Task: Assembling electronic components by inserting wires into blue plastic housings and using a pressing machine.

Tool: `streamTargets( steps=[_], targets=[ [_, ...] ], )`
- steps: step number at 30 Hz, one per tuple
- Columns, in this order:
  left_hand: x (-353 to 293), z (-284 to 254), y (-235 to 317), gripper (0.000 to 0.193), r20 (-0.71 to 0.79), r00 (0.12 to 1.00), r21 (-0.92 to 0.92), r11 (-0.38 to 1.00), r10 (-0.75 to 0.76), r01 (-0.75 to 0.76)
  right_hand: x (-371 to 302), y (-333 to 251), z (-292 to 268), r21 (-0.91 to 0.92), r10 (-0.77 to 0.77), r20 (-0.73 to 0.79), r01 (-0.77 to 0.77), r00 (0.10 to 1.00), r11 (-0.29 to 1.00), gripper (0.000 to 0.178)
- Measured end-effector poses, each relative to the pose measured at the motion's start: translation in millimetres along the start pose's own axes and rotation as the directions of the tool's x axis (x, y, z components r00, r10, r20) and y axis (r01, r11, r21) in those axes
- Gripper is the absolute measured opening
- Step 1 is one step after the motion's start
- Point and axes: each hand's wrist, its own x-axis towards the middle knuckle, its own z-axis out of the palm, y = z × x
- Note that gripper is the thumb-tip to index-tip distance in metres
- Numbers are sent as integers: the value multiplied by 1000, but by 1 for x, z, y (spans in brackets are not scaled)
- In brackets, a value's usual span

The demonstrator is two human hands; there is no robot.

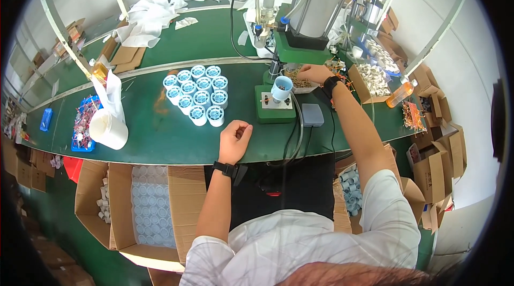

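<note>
My left hand (pixel 234 142) rests near the front edge of the green table, its fingers curled in and nothing showing in them. Farther off to the right, my right hand (pixel 316 74) reaches over a small tub of tiny brass-coloured parts (pixel 298 79). Its fingertips are drawn together at the tub, and whatever they pinch is too small to make out. Just left of that tub, a light blue plastic cup (pixel 282 88) stands on the metal plate of a green press (pixel 276 115). Several matching light blue round parts (pixel 198 98) stand grouped left of the press.
The press cylinder (pixel 319 2) and its hoses rise above the cup. A grey box (pixel 312 115) sits beside the base. Rightward are a carton of white parts (pixel 369 82) and an orange bottle (pixel 401 93); leftward, a white bucket (pixel 108 128) and blue tray (pixel 84 141). Open cartons (pixel 184 206) stand below.
</note>
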Motion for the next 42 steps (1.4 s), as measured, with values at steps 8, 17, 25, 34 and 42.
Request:
streamTargets(
  steps=[8, 17, 25, 34, 42],
  targets=[
    [0, -1, 2, 10, -17, 1000, 3, 1000, 2, -2, -6, 0, 7, 189, -18, -86, 34, 996, 981, 28],
    [1, -1, 1, 11, -16, 1000, -2, 1000, -22, 22, -42, -38, -9, 438, -275, -253, 364, 927, 822, 24],
    [1, -1, -1, 10, -15, 1000, 18, 999, -26, 26, -67, -82, -14, 333, -313, -33, 306, 949, 892, 22],
    [0, -2, -4, 9, -15, 999, 7, 1000, -29, 29, -70, -120, -18, -62, -188, 133, 198, 973, 978, 51],
    [1, 0, -1, 10, -32, 999, 12, 1000, -9, 9, -51, -108, -6, -102, -291, 74, 297, 954, 949, 51]
  ],
)
